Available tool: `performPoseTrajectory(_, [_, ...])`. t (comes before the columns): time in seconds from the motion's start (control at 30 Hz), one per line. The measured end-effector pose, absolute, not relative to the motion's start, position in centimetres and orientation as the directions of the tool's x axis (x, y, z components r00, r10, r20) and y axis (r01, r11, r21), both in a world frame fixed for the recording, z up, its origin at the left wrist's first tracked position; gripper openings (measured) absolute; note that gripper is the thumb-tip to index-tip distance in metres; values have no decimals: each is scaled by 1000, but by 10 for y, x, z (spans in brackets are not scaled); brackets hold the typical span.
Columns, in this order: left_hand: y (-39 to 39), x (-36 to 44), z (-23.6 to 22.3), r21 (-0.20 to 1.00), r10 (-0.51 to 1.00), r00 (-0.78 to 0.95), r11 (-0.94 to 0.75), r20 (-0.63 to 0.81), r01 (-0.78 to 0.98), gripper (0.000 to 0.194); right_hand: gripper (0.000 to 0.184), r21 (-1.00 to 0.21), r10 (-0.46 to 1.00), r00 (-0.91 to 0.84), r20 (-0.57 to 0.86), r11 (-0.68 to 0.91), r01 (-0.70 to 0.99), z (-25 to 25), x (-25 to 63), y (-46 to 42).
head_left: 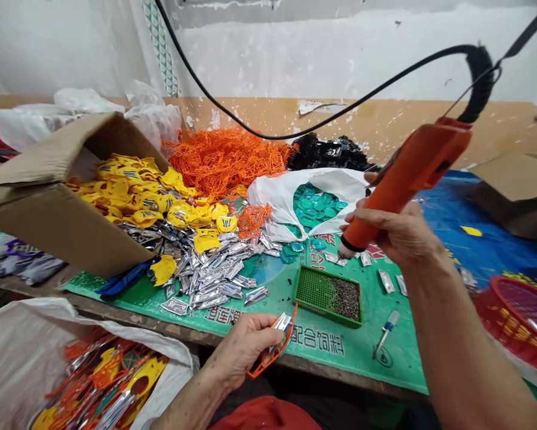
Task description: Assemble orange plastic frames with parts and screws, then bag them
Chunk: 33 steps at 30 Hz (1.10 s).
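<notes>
My left hand (252, 346) is closed on an orange plastic frame (272, 358) with a shiny silver part (282, 322) against it, at the front edge of the table. My right hand (396, 230) is wrapped round an orange electric screwdriver (400, 185), its tip pointing down and left above the table. A black cable runs from the tool's upper end. Between the hands lies a green tray (315, 292) with small dark screws (345, 298) heaped in its right part. The screwdriver's tip is apart from the piece in my left hand.
Left, a tipped cardboard box (93, 227) spills yellow parts (134, 185) beside silver pieces (214, 269). Behind are orange frames (227, 158) and a white bag (272, 203) of teal pieces. A hand screwdriver (387, 331) and red basket (514, 322) lie right; a sack (21, 352) stands lower left.
</notes>
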<state>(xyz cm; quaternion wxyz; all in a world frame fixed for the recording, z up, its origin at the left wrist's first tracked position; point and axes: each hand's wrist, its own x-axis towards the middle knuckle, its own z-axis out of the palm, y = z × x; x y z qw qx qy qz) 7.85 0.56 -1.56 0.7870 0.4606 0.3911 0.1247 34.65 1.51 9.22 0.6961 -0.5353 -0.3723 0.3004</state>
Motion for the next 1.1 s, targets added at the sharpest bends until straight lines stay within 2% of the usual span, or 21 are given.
performPoseTrajectory(0.13, [8, 79, -19, 792, 524, 675, 592, -519, 150, 26, 41, -919, 728, 616, 300, 393, -17, 81, 320, 3])
performPoseTrajectory(0.2, [9, 79, -21, 788, 511, 690, 599, -513, 142, 26, 38, -913, 686, 659, 308, 407, 4, 71, 311, -3])
performPoseTrajectory(0.4, [9, 81, -19, 799, 495, 717, 583, -491, 145, 25, 15, -946, 624, 732, 275, 309, 92, 35, 311, -15])
performPoseTrajectory(0.77, [7, 85, -10, 843, 508, 712, 489, -485, 225, 23, 15, -953, 566, 777, 274, 271, 139, 13, 315, -13])
performPoseTrajectory(1.1, [9, 88, -6, 838, 470, 729, 478, -498, 265, 21, 13, -954, 569, 775, 277, 261, 149, 5, 317, -12])
